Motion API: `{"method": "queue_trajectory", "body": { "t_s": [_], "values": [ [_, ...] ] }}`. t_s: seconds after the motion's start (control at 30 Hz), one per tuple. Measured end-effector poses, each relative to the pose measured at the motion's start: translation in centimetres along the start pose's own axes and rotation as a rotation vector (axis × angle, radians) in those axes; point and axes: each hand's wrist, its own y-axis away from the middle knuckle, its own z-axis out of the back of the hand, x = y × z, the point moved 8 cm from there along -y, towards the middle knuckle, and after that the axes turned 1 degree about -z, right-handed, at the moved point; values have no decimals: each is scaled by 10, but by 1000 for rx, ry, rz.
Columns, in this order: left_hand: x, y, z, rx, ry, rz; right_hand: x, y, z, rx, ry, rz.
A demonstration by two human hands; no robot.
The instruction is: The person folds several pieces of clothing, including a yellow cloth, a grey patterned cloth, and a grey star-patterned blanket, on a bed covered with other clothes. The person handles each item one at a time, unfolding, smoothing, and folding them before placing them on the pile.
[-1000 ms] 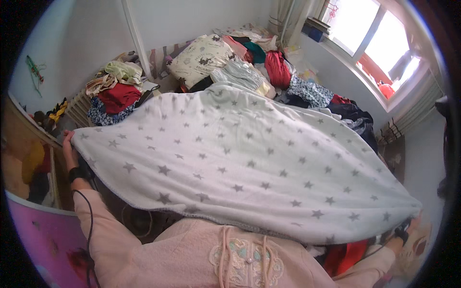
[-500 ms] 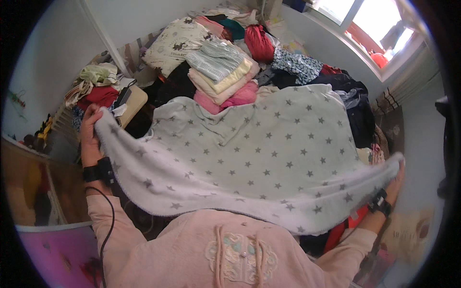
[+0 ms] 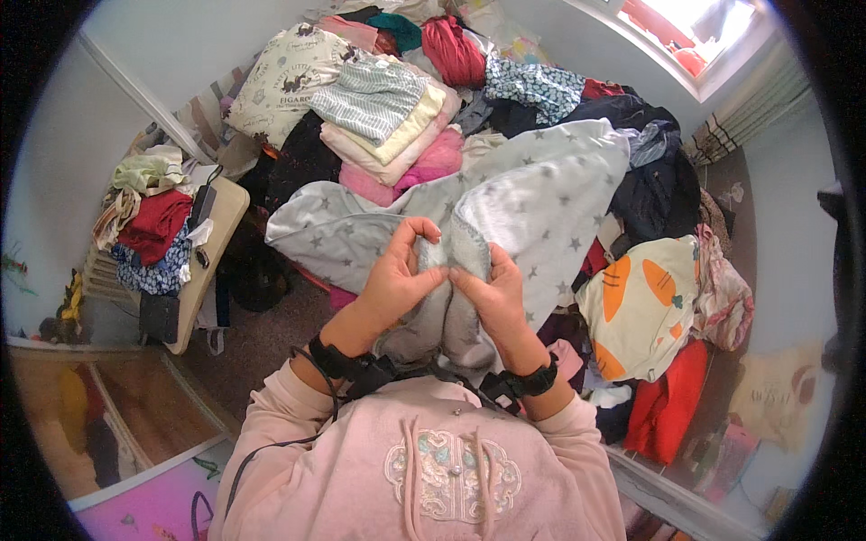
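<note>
Both hands meet in front of the chest, each closed on the blanket [image 3: 532, 194]. The left hand [image 3: 397, 270] has a tight grip, with fingers curled over a bunched edge and thumb pressed against it. The right hand [image 3: 492, 288] is just beside it, touching it, its grip likewise closed on the next fold of the same edge. The blanket is one piece, pale grey with darker stars; it hangs from the hands down toward the lap and spreads away over the clothes heap [image 3: 505, 99] beyond. On that heap sits one stack of folded cloths [image 3: 383, 108], next to one printed pillow [image 3: 289, 77]. At the left stands one small table [image 3: 216, 261] bearing a pile of garments [image 3: 149, 216]. Each wrist wears one black band.
</note>
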Motion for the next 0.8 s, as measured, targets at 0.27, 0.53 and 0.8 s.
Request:
{"method": "queue_trajectory", "body": {
  "t_s": [0.27, 0.53, 0.8],
  "values": [
    [33, 9, 12, 92, 210, 56, -42, 14, 7, -124, -12, -29],
    [51, 6, 11, 325, 348, 205, -52, 22, 6, -176, 262, 106],
    [25, 0, 23, 303, -344, -137, -50, 20, -2, -201, 279, 156]
  ]
}}
